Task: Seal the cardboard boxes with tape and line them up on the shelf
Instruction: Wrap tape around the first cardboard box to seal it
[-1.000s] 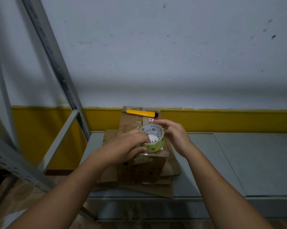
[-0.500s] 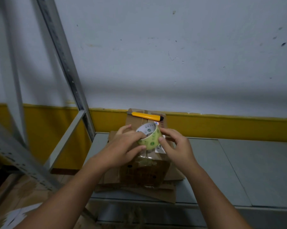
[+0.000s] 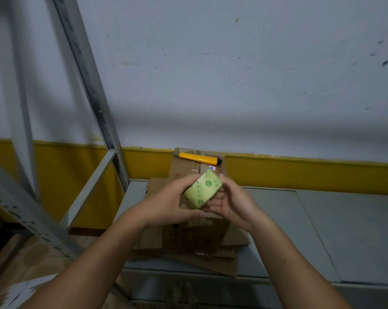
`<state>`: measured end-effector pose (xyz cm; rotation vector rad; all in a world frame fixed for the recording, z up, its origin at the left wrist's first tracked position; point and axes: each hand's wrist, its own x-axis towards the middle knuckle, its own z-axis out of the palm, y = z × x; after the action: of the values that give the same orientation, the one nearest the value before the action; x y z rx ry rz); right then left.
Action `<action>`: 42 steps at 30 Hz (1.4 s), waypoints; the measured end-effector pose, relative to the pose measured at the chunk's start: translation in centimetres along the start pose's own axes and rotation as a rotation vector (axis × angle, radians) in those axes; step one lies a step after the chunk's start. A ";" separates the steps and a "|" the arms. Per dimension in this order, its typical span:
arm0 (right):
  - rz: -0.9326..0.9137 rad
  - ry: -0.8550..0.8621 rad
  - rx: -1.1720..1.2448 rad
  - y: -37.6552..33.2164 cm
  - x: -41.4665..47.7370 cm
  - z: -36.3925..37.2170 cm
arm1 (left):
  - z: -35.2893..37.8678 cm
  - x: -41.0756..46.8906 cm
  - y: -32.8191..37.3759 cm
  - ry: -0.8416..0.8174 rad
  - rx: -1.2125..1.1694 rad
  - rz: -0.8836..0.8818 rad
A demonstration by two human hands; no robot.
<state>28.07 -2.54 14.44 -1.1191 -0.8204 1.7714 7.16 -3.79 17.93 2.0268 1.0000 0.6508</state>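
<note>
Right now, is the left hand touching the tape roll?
Touching. The head view shows the left hand gripping the tape roll from its left side, with the right hand holding the opposite side.

Tape roll (image 3: 203, 189) between hands — above cardboard stack (image 3: 188, 239) on shelf (image 3: 322, 230).
</note>
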 end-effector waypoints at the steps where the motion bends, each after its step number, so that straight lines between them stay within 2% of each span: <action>1: 0.009 0.020 0.000 0.2 0.1 0.1 | 0.1 0.1 -0.1 0.010 -0.008 0.000; 3: -0.068 0.096 -0.088 0.4 0.2 0.4 | 0.3 0.2 -0.3 0.002 -0.007 -0.026; 6: -0.344 0.244 -0.408 0.2 -0.2 0.5 | 0.5 0.2 -0.3 -0.029 0.014 -0.073; 8: -0.505 0.231 -0.649 0.0 -0.6 0.3 | 0.3 0.3 -0.2 -0.024 0.009 -0.086; 11: -0.693 0.153 -0.873 0.5 -0.8 -0.3 | 0.0 0.6 0.0 -0.014 0.005 -0.089; 13: -0.787 0.159 -1.016 0.8 -0.8 -0.3 | -0.1 0.7 -0.1 -0.005 0.008 -0.084; 18: -1.037 0.255 -1.166 1.2 -1.0 0.3 | 0.3 1.2 0.1 0.039 -0.002 -0.090; 22: -1.122 0.318 -1.165 1.6 -0.6 0.2 | 0.6 1.5 -0.2 0.065 -0.020 -0.068; 30: -1.116 0.289 -1.099 1.7 -1.3 0.1 | 0.6 2.1 -1.1 0.086 0.021 -0.116; 36: -0.817 0.310 -0.951 0.6 -1.0 1.1 | 0.8 2.3 -0.7 0.090 0.095 -0.098; 39: -0.711 0.312 -0.799 0.0 -0.9 0.7 | 0.4 1.7 -1.3 0.020 -0.011 -0.097; 42: -0.630 0.284 -0.724 -0.9 -0.9 -0.2 | 0.4 0.8 -2.1 0.038 -0.064 -0.013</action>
<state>28.70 -3.00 15.45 -1.3181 -1.4926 0.7748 6.95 -2.46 16.07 1.9576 1.0014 0.7073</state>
